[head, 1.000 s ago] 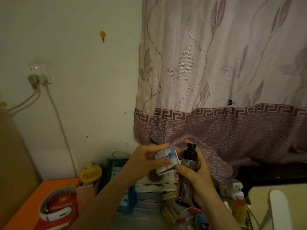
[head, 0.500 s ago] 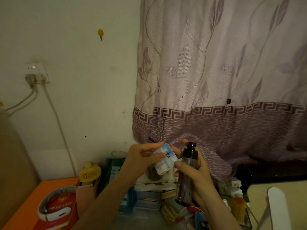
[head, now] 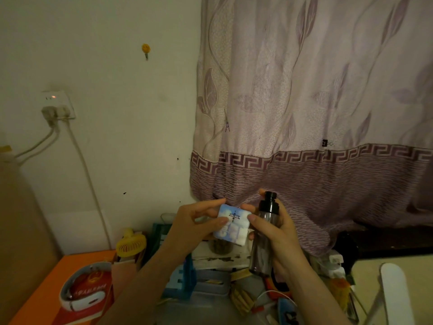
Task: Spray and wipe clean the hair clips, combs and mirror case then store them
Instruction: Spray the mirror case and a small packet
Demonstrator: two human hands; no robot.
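Left hand (head: 194, 227) pinches the mirror case (head: 232, 225) by its edges, printed face toward the person, raised above the cluttered table. Right hand (head: 275, 231) grips the upright spray bottle (head: 264, 233) just beside it, nozzle level with the case's upper edge

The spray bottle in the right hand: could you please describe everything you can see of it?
The spray bottle is a slim cylinder with a dark, see-through body, seemingly plastic, topped by a black pump head with a narrower black cap. It stands nearly upright above the cluttered desk, in front of the curtain. The right hand grips it around the middle, fingers wrapped across its front. The small blue and white case sits just beside it; contact is unclear.
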